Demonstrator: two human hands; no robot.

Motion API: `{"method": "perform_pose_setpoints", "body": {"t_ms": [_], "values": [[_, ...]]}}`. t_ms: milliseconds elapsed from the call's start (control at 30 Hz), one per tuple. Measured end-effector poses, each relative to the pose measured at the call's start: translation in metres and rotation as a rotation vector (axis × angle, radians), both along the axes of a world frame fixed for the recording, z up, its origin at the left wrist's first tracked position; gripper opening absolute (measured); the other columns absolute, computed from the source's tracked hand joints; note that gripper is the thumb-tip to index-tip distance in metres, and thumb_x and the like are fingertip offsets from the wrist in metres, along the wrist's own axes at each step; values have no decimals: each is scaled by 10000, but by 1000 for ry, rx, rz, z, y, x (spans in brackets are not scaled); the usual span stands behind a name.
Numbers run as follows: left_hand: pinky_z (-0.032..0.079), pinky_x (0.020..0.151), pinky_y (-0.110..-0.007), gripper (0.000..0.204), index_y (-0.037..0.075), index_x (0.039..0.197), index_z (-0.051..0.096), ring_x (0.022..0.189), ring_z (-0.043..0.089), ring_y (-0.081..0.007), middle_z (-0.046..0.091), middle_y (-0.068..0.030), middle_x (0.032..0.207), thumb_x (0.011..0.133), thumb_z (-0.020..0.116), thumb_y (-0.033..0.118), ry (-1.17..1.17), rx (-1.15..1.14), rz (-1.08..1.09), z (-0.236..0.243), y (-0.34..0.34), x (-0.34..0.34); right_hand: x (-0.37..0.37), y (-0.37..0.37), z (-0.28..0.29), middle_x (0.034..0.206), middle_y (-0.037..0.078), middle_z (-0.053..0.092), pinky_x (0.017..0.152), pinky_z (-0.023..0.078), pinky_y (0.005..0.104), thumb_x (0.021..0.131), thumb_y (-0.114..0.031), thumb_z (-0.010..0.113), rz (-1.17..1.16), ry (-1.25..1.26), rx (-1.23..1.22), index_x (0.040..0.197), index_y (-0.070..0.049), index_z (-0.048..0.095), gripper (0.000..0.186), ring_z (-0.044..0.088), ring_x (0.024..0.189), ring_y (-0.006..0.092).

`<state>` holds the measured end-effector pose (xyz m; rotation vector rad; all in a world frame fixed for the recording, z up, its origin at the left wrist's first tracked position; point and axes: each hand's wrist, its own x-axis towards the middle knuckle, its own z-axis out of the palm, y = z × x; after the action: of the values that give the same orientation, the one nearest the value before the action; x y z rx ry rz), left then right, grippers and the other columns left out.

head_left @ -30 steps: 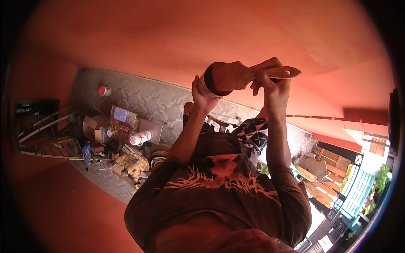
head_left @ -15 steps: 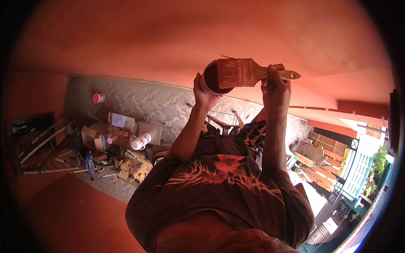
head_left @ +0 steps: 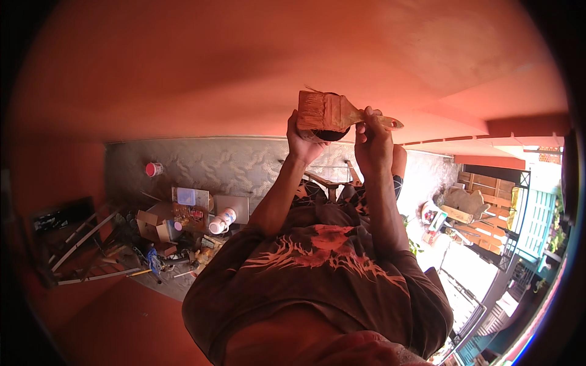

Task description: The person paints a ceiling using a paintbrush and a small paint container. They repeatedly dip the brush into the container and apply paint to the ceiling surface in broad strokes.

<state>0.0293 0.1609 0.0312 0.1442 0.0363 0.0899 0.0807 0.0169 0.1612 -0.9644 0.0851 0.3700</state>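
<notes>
My right hand (head_left: 374, 137) grips the wooden handle of a wide paintbrush (head_left: 326, 112), its bristles and ferrule coated in orange-red paint. The brush lies level across the front of a round paint container (head_left: 332, 134), bristles pointing left. Around the container's left side and underneath, my left hand (head_left: 304, 144) holds it up; its dark inside shows below the brush. Most of the container is hidden behind the brush. Beyond both hands stretches an orange-red wall (head_left: 244, 67).
On the patterned floor (head_left: 238, 155) at left are a red-topped bucket (head_left: 154, 169), a cardboard box (head_left: 152, 227), white tubs (head_left: 222, 221) and assorted tools. A metal frame (head_left: 82, 241) leans farther left. Wooden planks (head_left: 488, 201) and a teal fence (head_left: 537, 213) stand at right.
The brush and my right hand have moved left, so the bristles now reach past the container's left rim and cover its upper part. The view has shifted slightly.
</notes>
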Motion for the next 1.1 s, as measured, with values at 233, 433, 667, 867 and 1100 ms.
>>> {"method": "perform_pose_setpoints", "body": {"t_ms": [233, 433, 667, 867, 1100], "values": [[464, 1074, -533, 764, 117, 1497, 468, 1333, 542, -315, 543, -137, 1456, 982, 360, 671, -79, -148, -151, 15, -5, 13, -4, -23, -10, 898, 26, 594, 575, 382, 207, 1047, -254, 603, 36, 30, 160, 1100, -24, 580, 237, 501, 698, 100], [431, 1107, -572, 736, 108, 1480, 481, 1366, 506, -337, 529, -129, 1475, 973, 419, 637, -98, -240, -292, 9, -19, 24, -14, -47, -11, 1103, 69, 599, 591, 417, 198, 914, -285, 784, 51, -49, 365, 1373, -31, 449, 622, 540, 757, 103], [497, 811, -450, 778, 119, 1378, 566, 1136, 594, -321, 605, -151, 1322, 883, 501, 716, 365, -112, -300, 35, -36, 36, -52, -104, -76, 1156, 98, 656, 613, 499, 242, 864, -177, 811, 108, 21, -292, 1352, -13, 538, 582, 617, 783, 131], [559, 562, -306, 619, 94, 1404, 524, 1019, 632, -310, 568, -165, 1235, 973, 525, 539, 321, -69, -389, -9, -22, 29, -142, -116, -289, 961, 242, 723, 805, 552, 445, 789, -490, 816, 691, 349, -1358, 1135, 51, 676, 657, 709, 948, 363], [611, 596, -343, 611, 65, 1400, 515, 1142, 599, -322, 554, -188, 1279, 988, 529, 516, 236, 0, -407, -37, 0, 21, -206, -75, -331, 1211, 307, 638, 954, 517, 550, 794, -404, 796, 488, 389, -1512, 1161, 78, 576, 644, 622, 1137, 499]]}}
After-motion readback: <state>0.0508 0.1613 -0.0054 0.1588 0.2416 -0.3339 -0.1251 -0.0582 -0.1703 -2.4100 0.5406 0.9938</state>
